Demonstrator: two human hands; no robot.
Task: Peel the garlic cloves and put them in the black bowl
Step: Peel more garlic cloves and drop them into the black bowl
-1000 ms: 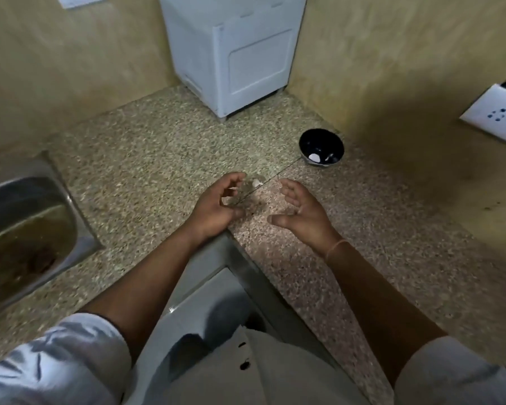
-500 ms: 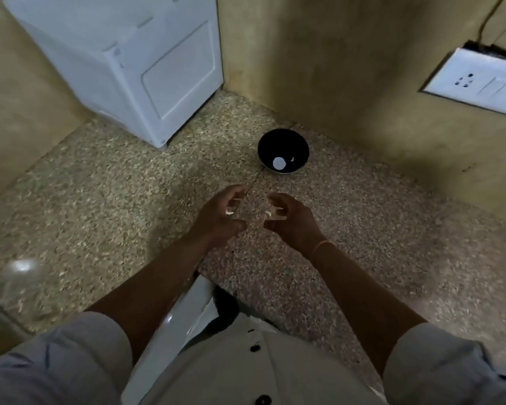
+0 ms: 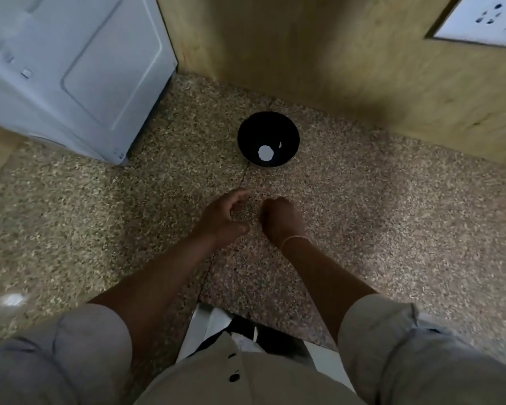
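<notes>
The left hand [image 3: 224, 219] and right hand [image 3: 281, 219] were curled close together near the bowl [image 3: 246, 127]; what they held was hidden. A white bit [image 3: 265, 153] lay in the bowl. Small, slow peels seemed best.

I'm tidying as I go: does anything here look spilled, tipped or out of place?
Nothing stands out. The black bowl sits upright on the speckled counter with a pale piece inside; the left hand and right hand are just short of it.
</notes>
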